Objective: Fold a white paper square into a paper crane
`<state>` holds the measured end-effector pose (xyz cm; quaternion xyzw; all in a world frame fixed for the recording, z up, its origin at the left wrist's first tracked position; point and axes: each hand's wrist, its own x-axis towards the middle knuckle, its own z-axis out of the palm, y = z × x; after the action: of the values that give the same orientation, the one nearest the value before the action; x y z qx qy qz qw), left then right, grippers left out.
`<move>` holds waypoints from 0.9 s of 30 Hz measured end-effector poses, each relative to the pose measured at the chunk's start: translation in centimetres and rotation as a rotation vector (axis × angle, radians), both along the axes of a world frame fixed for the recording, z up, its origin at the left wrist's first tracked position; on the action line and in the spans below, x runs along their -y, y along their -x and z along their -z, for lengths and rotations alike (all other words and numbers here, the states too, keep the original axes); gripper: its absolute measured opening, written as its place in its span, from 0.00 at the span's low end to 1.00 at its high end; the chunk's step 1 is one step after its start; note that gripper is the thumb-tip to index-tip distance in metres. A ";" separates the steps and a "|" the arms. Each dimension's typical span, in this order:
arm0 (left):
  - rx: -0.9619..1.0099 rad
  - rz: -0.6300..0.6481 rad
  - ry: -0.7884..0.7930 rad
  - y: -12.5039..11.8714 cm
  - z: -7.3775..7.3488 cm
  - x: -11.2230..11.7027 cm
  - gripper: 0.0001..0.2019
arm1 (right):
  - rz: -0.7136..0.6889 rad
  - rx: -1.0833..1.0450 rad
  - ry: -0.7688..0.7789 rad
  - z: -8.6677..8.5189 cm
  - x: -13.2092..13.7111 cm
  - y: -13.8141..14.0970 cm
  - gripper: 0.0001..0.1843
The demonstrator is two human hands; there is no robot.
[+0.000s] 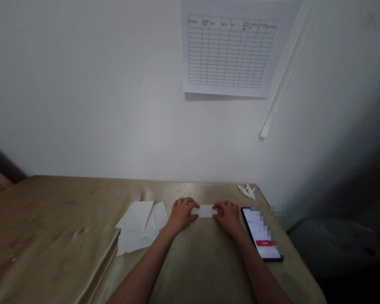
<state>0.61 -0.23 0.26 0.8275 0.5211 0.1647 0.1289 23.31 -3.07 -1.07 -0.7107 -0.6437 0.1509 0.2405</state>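
Observation:
A small white rectangle of paper [205, 211], longer than it is deep, lies on the table between my two hands. My left hand [183, 213] grips its left end, thumb at the near edge and fingers at the far edge. At the right end, my right hand [228, 214] pinches the paper in the same way, fingers curled. Whether the strip is folded or a single layer I cannot tell. Just left of my left hand, a loose pile of white paper sheets [137, 217] overlaps unevenly.
A phone [262, 236] with a lit screen lies right of my right hand. Small folded white paper pieces [247, 191] sit at the far right corner. A brownish cover [66, 223] with creases spreads over the table. On the wall behind hangs a printed chart [228, 55].

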 end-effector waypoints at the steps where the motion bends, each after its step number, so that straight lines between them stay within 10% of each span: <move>1: 0.009 0.018 0.007 0.2 0.2 -0.2 0.18 | -0.004 -0.006 0.001 0.0 0.0 -0.1 0.16; 11: 0.039 0.077 -0.011 2.4 0.5 -1.3 0.17 | -0.001 -0.005 0.047 -0.1 -0.3 -0.6 0.21; 27: -0.014 -0.075 -0.005 -1.1 0.0 1.0 0.16 | -0.010 -0.018 0.036 -0.6 -0.4 -0.9 0.17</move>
<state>1.70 -1.28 0.29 0.8090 0.5521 0.1646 0.1170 24.24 -2.69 -0.47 -0.7103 -0.6422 0.1699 0.2328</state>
